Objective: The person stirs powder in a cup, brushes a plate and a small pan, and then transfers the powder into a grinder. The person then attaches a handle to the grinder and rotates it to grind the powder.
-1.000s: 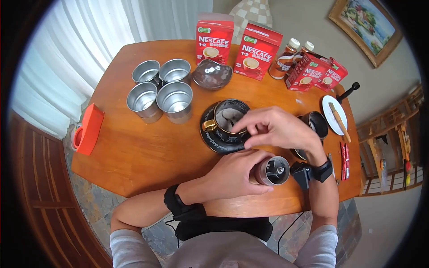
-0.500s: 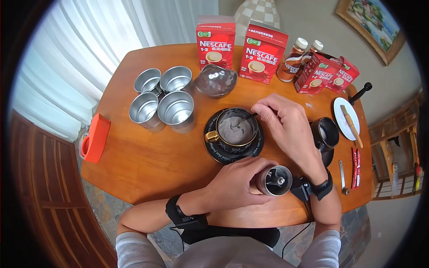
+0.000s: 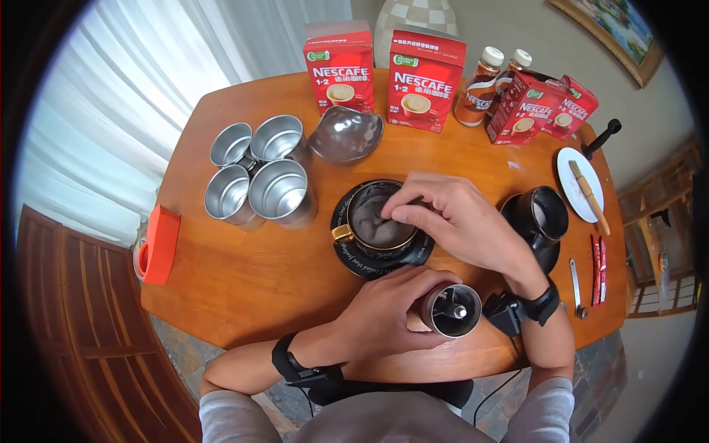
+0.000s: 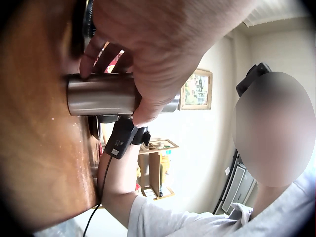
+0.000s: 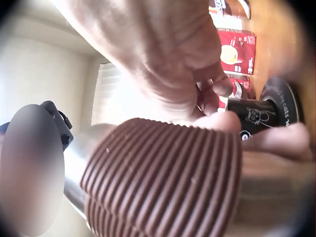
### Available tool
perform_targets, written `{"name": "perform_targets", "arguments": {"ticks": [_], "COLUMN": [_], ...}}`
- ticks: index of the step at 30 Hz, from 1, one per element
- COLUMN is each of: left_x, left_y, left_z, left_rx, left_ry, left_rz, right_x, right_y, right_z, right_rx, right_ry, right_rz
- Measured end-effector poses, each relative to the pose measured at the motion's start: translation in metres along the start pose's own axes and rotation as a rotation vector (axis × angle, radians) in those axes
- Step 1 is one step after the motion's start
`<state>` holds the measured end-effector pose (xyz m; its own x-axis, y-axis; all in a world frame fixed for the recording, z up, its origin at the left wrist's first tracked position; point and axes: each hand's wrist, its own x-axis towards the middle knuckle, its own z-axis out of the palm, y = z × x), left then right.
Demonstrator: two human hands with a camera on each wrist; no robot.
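My left hand [image 3: 384, 314] grips a brown hand coffee grinder [image 4: 101, 96] round its body near the table's front edge; its open top shows a central metal shaft. In the right wrist view the grinder's ribbed side [image 5: 163, 182] fills the foreground. Ahead stands a black cup [image 3: 373, 251] with a gold handle, set on a black lettered saucer [image 3: 346, 257]. Dark grey powder [image 3: 375, 225] lies inside the cup. Over the cup's right rim, my right hand [image 3: 458, 221] pinches a dark spoon, its handle mostly hidden by the fingers.
Metal cups [image 3: 281, 192] cluster at the left beside a glossy grey bowl [image 3: 347, 135]. Red Nescafe boxes [image 3: 425, 81] and bottles [image 3: 476, 96] line the back. At right are another black cup [image 3: 543, 218], a white plate [image 3: 574, 184] with a brush, a measuring spoon [image 3: 577, 284] and red sachets [image 3: 598, 269].
My right hand moves from over the cup to its right side, showing the spoon handle, then back left over the rim. The left hand keeps its hold on the grinder.
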<state>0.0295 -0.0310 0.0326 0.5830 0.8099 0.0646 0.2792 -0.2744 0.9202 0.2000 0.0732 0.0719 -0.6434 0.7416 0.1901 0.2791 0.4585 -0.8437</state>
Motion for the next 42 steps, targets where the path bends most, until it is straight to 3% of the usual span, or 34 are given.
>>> {"name": "perform_targets", "arguments": {"ticks": [1, 4, 10, 16, 26, 35, 38, 42], "left_x": [0.000, 0.000, 0.000, -0.001, -0.001, -0.001, -0.001, -0.001], "left_y": [0.000, -0.005, -0.005, -0.001, 0.001, 0.003, 0.001, -0.001], "left_z": [0.000, 0.003, 0.003, 0.001, 0.000, -0.001, 0.000, 0.001], "left_rx": [0.001, 0.020, 0.024, 0.003, -0.014, 0.002, 0.004, 0.008], "left_ry": [0.000, 0.034, 0.056, 0.027, 0.008, 0.049, 0.069, 0.073], "left_rz": [0.000, 0.064, 0.099, 0.032, 0.009, 0.012, 0.028, 0.037], "right_x": [-0.001, -0.004, -0.006, -0.005, -0.003, -0.009, -0.011, -0.009], "right_y": [-0.004, -0.010, -0.007, -0.002, 0.000, -0.012, -0.006, -0.003], "right_z": [-0.005, -0.012, -0.018, -0.008, -0.015, -0.027, -0.023, -0.016], "right_rx": [0.001, -0.167, -0.313, 0.141, 0.334, 0.138, 0.030, -0.024], "right_ry": [-0.060, 0.055, 0.064, -0.071, 0.082, 0.135, 0.099, 0.069], "right_rz": [0.014, -0.096, -0.050, 0.172, 0.264, 0.256, 0.163, 0.184]}}
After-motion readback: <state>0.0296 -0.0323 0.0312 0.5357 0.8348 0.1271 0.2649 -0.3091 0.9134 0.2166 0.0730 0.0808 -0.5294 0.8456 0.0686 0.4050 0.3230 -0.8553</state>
